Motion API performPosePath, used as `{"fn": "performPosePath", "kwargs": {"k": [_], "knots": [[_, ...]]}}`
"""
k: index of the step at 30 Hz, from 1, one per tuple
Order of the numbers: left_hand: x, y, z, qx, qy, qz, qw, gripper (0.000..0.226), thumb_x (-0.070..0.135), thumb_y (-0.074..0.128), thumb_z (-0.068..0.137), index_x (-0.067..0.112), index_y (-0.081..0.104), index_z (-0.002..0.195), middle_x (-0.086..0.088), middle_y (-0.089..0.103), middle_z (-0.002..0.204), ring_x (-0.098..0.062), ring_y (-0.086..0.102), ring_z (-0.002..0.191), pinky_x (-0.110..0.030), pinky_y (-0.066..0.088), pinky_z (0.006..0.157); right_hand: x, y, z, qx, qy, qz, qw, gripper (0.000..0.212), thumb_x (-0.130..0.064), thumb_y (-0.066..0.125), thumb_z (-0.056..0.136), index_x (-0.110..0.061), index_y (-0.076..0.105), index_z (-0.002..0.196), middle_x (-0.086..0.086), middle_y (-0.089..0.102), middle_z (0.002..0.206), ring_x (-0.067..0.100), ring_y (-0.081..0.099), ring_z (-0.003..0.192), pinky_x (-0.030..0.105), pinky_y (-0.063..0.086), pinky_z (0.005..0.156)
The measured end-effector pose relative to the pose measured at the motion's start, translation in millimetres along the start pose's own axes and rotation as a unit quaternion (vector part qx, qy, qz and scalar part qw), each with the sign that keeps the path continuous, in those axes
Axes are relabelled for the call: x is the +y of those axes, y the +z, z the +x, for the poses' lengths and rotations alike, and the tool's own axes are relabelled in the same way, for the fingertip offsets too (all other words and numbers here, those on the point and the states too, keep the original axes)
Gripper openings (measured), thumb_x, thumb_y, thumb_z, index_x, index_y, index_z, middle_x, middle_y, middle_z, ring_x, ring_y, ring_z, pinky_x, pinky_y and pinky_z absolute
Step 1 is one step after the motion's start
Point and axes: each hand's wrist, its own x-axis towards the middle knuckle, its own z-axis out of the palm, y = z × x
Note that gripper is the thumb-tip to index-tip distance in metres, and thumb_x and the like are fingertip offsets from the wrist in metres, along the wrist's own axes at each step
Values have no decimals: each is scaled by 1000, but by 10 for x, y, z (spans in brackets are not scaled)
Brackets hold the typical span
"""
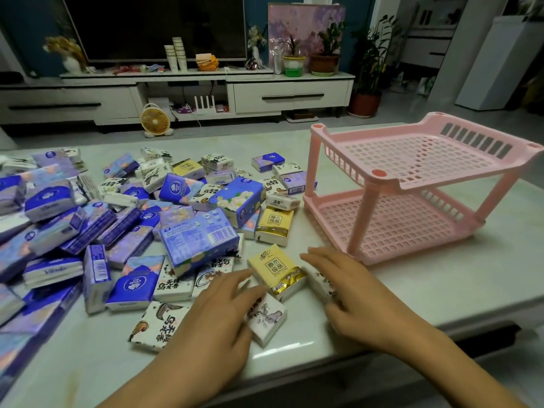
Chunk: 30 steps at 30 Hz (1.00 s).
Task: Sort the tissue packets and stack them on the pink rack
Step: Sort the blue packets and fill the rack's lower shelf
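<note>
Closest to me, the left hand [223, 310] lies with straight fingers on a printed packet [268, 319], its forefinger touching the edge of a yellow packet [273, 269]. The right hand [356, 293] is spread over a white packet [321, 285], thumb at the near edge; I cannot tell whether it grips or only rests there. Both hands are low over a pale table [426, 290]. To the right on it stands the two-tier pink rack [364, 222], both shelves bare, just beyond the right hand. The left half of the table is buried under a loose pile [117, 216] of tissue packets, mostly blue and purple, some white with ink drawings, lying every way and overlapping. A big blue pack [200, 240] sits tilted on the pile's near side, and a second yellow one [275, 222] lies between pile and rack. Across the floor are a TV stand [294, 92] and a small fan [155, 120].
</note>
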Motion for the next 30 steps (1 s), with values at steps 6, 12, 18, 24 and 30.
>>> {"fn": "performPosePath", "kwargs": {"k": [6, 12, 18, 24, 30], "knots": [[-202, -111, -81, 130, -52, -73, 987, 48, 30, 35, 72, 25, 59, 112, 6, 51, 122, -6, 41, 114, -25, 38, 94, -224, 53, 428, -34, -26, 94, 995, 76, -38, 41, 71, -41, 20, 144, -8, 19, 153, 6, 15, 139, 25, 15, 115], [-664, -413, -287, 165, -178, -8, 970, 42, 13, 62, 77, 10, 53, 118, -6, 49, 118, -21, 46, 112, -24, 32, 90, -478, 243, 780, 61, -54, 112, 990, 57, -40, 31, 78, -17, 51, 126, 3, 50, 124, 13, 40, 116, 19, 29, 94], [-982, -595, -430, 26, -196, 77, 977, 85, 55, 32, 54, 15, 51, 127, -5, 52, 130, -29, 43, 126, -39, 33, 101, -848, 334, 885, 201, -116, 77, 970, 24, -21, 41, 73, -9, 61, 81, 7, 56, 78, 21, 50, 75, 31, 40, 63], [-1224, -911, -545, -35, -224, 24, 974, 94, 40, 70, 68, 17, 22, 145, 0, 24, 152, -14, 25, 138, -18, 18, 108, -1374, 472, 938, 122, -227, 72, 964, 27, -19, 45, 76, -10, 61, 95, 8, 60, 88, 27, 55, 80, 35, 43, 68], [-1320, -835, -566, -18, -238, 48, 970, 117, 76, 37, 39, 24, 26, 143, 2, 43, 136, -19, 31, 125, -28, 27, 101, -1674, 683, 1324, -30, -165, -162, 972, 68, -37, 47, 87, -7, 23, 143, 23, 38, 138, 39, 17, 139, 53, 5, 114]]}}
